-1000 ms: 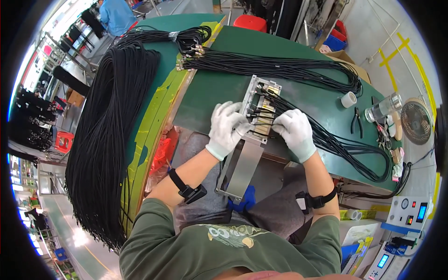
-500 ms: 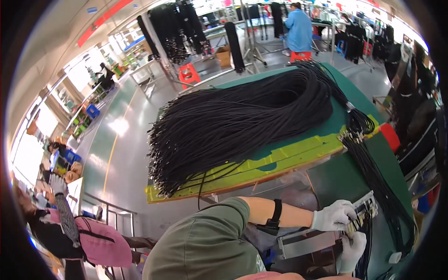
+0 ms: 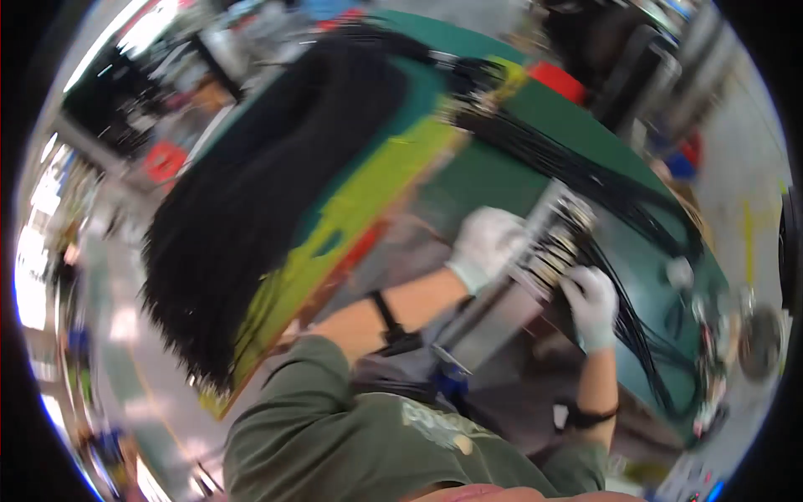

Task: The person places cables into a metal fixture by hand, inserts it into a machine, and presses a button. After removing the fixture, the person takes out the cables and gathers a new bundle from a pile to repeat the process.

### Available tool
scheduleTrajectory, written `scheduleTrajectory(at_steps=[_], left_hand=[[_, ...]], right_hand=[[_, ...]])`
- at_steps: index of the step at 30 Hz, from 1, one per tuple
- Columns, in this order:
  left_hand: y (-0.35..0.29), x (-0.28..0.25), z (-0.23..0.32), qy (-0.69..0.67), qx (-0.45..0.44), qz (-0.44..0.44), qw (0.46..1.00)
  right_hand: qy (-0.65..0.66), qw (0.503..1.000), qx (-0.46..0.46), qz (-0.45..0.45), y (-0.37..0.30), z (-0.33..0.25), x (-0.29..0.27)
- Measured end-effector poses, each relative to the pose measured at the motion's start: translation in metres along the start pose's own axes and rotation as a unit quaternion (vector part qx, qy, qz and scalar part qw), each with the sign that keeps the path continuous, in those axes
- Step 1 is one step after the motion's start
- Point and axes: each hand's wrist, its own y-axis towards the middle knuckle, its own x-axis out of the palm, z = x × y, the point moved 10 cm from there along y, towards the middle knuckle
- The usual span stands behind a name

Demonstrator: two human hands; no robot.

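A metal fixture (image 3: 489, 326) lies slantwise in front of me, its far end holding a row of pale, dark-banded pieces (image 3: 552, 255). My left hand (image 3: 489, 244), in a white glove, is at the left side of that row. Its fingers are smeared by motion. My right hand (image 3: 592, 305), also white-gloved, is at the row's right side with its fingers curled in and its thumb against the pieces. What it pinches is too blurred to name. Black cables (image 3: 623, 293) run from the fixture past my right hand onto the green table.
A large looped bundle of black cables (image 3: 276, 184) covers the table (image 3: 502, 180) at left, beside a yellow-green taped edge (image 3: 368, 209). Another cable bundle (image 3: 577, 167) stretches along the far right. A white roll (image 3: 679, 272) sits near the right edge, and a red object (image 3: 558, 82) stands behind.
My view has swung to the right, so the fixture and both hands appear nearer the middle and my right forearm shows. Both hands are still at the fixture; the picture is more blurred.
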Motion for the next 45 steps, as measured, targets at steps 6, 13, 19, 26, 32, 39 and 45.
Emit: scheduleTrajectory(at_steps=[6, 13, 19, 26, 32, 39, 45], left_hand=[[0.000, 0.028, -0.008, 0.063, -0.020, -0.091, 0.994], [-0.006, 0.024, -0.008, 0.056, -0.007, -0.072, 0.996], [-0.001, 0.025, -0.005, 0.035, -0.017, -0.079, 0.996], [-0.016, 0.061, 0.032, 0.172, 0.097, -0.244, 0.949], [-0.014, 0.064, 0.027, 0.157, 0.114, -0.233, 0.953], [0.001, 0.030, -0.004, 0.093, 0.004, -0.044, 0.995], [0.002, 0.030, -0.008, 0.058, -0.008, -0.060, 0.996]], right_hand=[[-0.053, 0.997, -0.033, -0.037, 0.006, -0.002, 0.004], [-0.072, 0.994, -0.006, -0.082, 0.003, 0.002, 0.009], [-0.057, 0.995, -0.023, -0.073, 0.005, -0.005, 0.010], [-0.088, 0.994, -0.007, -0.069, 0.005, 0.006, 0.013], [-0.219, 0.975, 0.023, -0.017, 0.019, 0.034, 0.001], [-0.118, 0.993, 0.012, -0.008, 0.011, 0.030, -0.005], [-0.194, 0.978, 0.033, -0.073, 0.011, 0.032, 0.012]])
